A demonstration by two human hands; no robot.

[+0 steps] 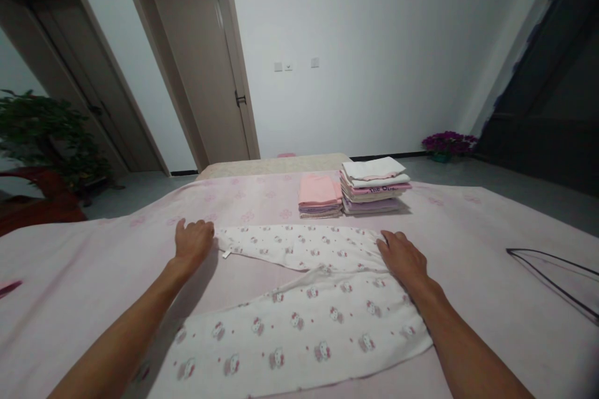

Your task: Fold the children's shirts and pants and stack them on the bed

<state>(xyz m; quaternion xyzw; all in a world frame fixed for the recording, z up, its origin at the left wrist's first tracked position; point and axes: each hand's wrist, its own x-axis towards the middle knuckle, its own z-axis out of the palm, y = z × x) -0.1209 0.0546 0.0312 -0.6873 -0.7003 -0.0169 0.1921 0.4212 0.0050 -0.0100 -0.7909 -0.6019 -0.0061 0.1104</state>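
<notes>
White pants [322, 315] printed with small cat faces lie spread on the pink-sheeted surface, one leg above the other and both pointing left. At the far leg's left end, my left hand [194, 240] is closed on the cuff, a small white tag hanging beside it. My right hand [403, 259] pinches the upper right of the pants, near where the legs meet. The near leg runs toward the lower left, partly behind my left forearm.
Beyond the pants stand a short stack of folded pink clothes [320, 193] and a taller stack of folded clothes [374, 187]. A black wire loop [552, 271] lies at right. A pink item [9, 287] sits at the left edge. Potted plants stand on the floor.
</notes>
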